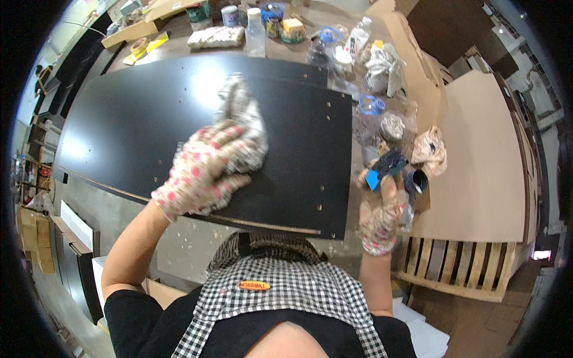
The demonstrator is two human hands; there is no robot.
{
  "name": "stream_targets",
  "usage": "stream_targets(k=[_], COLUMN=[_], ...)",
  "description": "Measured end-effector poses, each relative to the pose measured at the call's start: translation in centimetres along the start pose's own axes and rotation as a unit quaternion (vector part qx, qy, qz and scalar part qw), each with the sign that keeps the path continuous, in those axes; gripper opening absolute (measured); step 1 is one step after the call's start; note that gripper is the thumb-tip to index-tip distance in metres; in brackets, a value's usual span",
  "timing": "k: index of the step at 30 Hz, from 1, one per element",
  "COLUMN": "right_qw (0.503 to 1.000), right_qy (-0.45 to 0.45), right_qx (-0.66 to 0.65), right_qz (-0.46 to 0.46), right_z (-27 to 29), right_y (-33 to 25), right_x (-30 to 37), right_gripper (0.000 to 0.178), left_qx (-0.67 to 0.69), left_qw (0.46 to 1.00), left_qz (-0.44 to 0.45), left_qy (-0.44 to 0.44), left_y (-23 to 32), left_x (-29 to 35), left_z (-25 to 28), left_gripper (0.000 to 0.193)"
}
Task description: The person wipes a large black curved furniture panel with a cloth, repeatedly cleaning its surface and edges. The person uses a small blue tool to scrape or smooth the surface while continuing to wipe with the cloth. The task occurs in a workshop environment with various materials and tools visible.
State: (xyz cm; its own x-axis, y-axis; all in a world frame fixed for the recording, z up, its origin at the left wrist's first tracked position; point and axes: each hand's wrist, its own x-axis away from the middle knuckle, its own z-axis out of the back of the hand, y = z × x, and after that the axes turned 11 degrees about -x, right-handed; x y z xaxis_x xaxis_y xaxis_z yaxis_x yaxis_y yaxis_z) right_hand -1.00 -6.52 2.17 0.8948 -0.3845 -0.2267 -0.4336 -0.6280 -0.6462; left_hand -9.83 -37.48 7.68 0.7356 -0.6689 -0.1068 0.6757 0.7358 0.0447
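A large black panel (286, 173) with small holes along its edges lies in front of me. My left hand (203, 170), in a white glove with pink dots, grips a crumpled grey-white rag (243, 113) and rests it on the panel's surface. Beyond the panel's right edge, my right hand (382, 221) wears a similar, stained glove. Its fingers close around a dark, shiny object with a bright blue corner (388, 164); its kind is unclear. Right beside that hand lies a black cylindrical container (417, 181), its ribbed mouth facing sideways.
Along the back stand a clear bottle (255, 36), a folded white cloth (216, 37), cans and a yellow sponge (293, 25). Bottles, plastic bags (385, 68) and a pinkish rag (430, 150) crowd the right side. Farther right, a brown board (477, 161) lies on a wooden pallet (456, 265).
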Motion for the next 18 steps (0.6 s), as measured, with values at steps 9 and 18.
stream_targets(k=[9,18], right_qw=[0.964,0.905], right_qy=[-0.016,-0.042], right_qx=[0.256,0.411], right_qz=[-0.062,-0.102], right_z=[-0.7,-8.2], right_y=[-0.9,1.2], right_x=[-5.1,-8.1], right_gripper=[0.055,0.045], left_qx=[-0.013,0.010], left_qw=[0.996,0.990], left_qz=[0.087,0.132], left_qy=[0.009,0.041], left_y=[-7.8,-24.4], left_x=[-2.9,-1.5], left_z=[-0.3,-0.1], left_gripper=[0.059,0.053])
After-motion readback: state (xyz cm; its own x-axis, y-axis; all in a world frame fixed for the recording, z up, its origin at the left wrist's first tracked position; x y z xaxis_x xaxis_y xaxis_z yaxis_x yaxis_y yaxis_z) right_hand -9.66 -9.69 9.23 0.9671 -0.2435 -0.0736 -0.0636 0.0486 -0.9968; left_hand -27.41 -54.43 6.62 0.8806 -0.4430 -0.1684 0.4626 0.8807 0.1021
